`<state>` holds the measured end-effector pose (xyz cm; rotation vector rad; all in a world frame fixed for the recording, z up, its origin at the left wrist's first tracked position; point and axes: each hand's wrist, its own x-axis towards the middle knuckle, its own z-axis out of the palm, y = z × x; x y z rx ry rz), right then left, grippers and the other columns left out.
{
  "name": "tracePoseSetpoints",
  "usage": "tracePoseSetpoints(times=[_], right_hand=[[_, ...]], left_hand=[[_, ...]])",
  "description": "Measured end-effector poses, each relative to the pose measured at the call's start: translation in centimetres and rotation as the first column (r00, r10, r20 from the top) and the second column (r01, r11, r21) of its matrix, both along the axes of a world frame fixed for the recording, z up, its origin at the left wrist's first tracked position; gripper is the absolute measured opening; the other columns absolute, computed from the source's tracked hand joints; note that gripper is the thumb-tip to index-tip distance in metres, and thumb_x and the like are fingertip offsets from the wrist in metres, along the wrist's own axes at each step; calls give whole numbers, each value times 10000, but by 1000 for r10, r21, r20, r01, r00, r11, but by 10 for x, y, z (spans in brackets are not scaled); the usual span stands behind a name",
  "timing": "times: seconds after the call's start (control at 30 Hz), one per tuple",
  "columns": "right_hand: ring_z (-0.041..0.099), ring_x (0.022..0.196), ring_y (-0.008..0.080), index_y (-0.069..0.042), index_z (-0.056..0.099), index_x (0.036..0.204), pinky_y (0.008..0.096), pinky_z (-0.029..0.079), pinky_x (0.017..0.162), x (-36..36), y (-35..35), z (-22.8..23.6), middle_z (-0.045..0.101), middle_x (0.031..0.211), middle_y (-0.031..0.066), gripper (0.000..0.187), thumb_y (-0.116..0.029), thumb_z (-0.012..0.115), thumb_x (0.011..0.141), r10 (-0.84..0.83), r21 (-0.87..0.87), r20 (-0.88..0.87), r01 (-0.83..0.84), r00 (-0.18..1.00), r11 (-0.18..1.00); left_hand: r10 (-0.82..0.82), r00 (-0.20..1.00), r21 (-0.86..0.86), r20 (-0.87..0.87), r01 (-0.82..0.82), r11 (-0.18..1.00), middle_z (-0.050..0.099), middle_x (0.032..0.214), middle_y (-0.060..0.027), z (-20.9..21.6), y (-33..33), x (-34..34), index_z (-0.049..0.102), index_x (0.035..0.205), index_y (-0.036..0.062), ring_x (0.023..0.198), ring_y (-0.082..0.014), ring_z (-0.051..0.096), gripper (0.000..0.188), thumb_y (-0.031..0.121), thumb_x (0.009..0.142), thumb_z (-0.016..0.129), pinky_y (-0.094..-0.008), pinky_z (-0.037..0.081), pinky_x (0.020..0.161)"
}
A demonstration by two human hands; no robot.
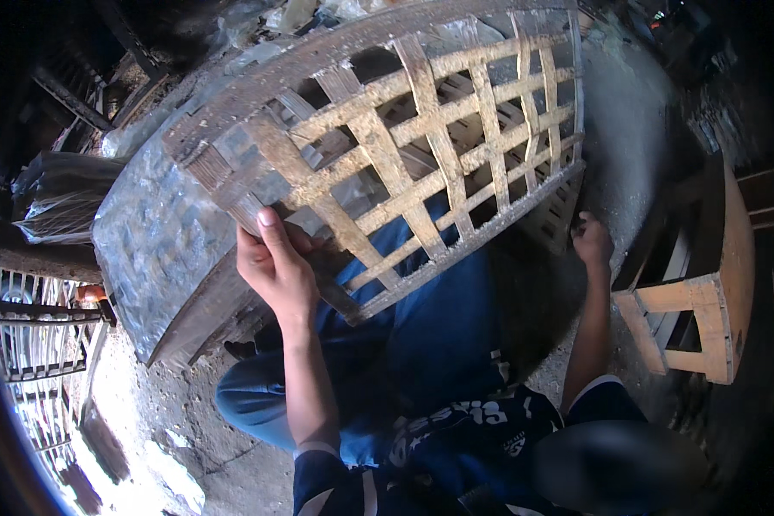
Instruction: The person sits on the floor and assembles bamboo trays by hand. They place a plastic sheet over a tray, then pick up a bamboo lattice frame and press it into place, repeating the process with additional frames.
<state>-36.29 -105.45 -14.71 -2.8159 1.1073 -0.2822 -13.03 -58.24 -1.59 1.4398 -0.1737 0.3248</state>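
Observation:
A large crate [426, 125] of crossed wooden slats stands tilted above my lap, its latticed side facing me. Its wood is worn and yellowish, with dark edge boards. My left hand [277, 267] grips the crate's left end, the thumb on the near face and the fingers around the slat. Just off the crate's lower right corner is my right hand [592, 239], its fingers curled closed. Whatever those fingers may hold is too small to make out. Between the slats, parts of the crate's inside and far side show.
Crumpled clear plastic sheeting [159, 232] lies over something at the left. A wooden frame or stool [705, 318] stands at the right. Beyond the plastic is a bundle of wrapped plastic [64, 198], and more slatted crates [39, 344] stand at the far left.

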Motion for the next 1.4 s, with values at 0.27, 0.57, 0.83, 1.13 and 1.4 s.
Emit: tracePoseSetpoints(times=[0.27,0.57,0.83,1.13,1.4], right_hand=[[667,924,283,-83,692,1248,395,536,793,73,122,68,657,1055,139,335,-199,739,937,272,-32,474,-292,838,956],[658,994,373,-50,691,1220,438,529,845,86,101,58,643,1059,165,304,-188,701,949,396,-189,324,-352,859,917],[635,835,315,-40,707,1143,417,521,742,88,116,56,617,937,133,235,-127,715,925,409,-219,386,-348,827,912],[515,715,55,-21,728,1053,250,446,660,89,73,46,600,785,-47,176,-110,787,913,287,201,469,-417,835,886],[576,741,88,-17,706,995,264,475,708,99,60,54,657,828,-12,138,-154,711,976,318,289,377,-437,870,852]], left_hand=[[18,999,-1,35,-18,1000,526,631,-11,0,1,1,535,1022,43,542,-67,503,275,305,1104,525,-251,511,527],[-8,1000,-31,22,8,999,532,634,-10,8,-4,-8,536,1034,25,538,-56,497,264,280,1103,526,-242,519,530],[-9,999,-30,49,11,1000,542,641,-11,9,-4,-8,548,1050,7,541,-57,508,257,259,1100,533,-247,537,547],[-41,996,-10,79,42,999,557,647,-31,11,-3,-11,546,1014,44,560,-93,529,287,315,1106,520,-268,503,552],[-68,994,3,88,68,998,552,638,-36,18,-4,-17,542,1014,34,550,-99,535,292,312,1103,525,-269,511,553]])
